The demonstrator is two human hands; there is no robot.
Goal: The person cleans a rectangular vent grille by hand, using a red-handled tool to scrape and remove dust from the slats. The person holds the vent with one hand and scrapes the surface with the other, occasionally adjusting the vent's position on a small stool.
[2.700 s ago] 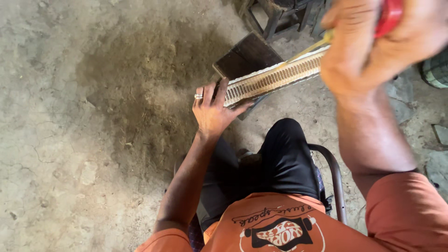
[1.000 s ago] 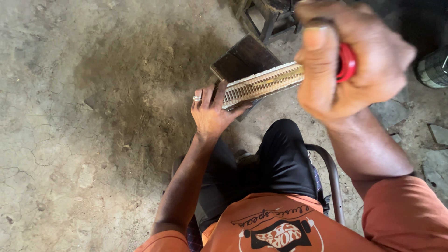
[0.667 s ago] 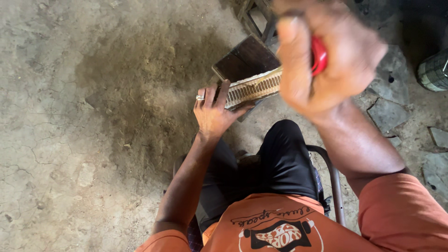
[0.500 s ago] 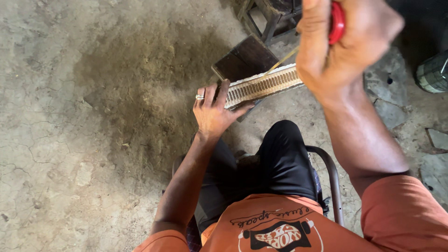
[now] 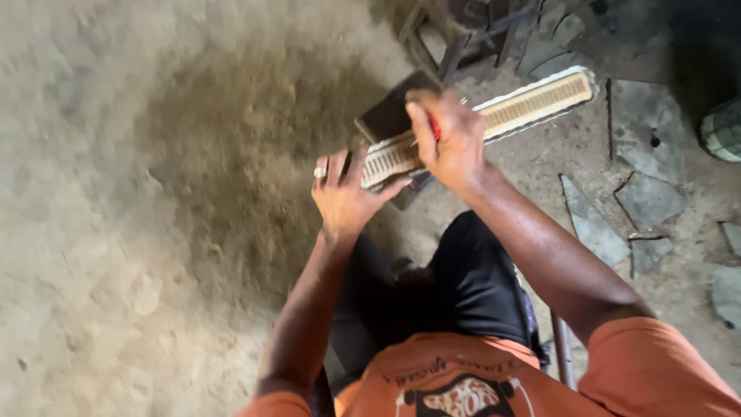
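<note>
1. Resting across a dark block (image 5: 390, 116) on the dirt floor (image 5: 116, 232), a long ribbed strip (image 5: 532, 100) is seen.
2. Its near end is pressed flat by the left hand (image 5: 347, 197), fingers spread.
3. A red-handled tool (image 5: 434, 126) is clenched by the right hand (image 5: 451, 147) over the strip.

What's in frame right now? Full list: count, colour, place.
Ribbed strip: one, cream, long, lying across the dark block, upper centre to right.
Dark block: one, brown, under the strip.
Red-handled tool: one, mostly hidden in the right fist.
Stone slabs: several, grey, cracked, right side.
Dirt floor: brown, left.
Ring: one, pale, on the left hand.
Left hand: pressing the strip's near end.
Right hand: fisted on the tool above the strip.
</note>
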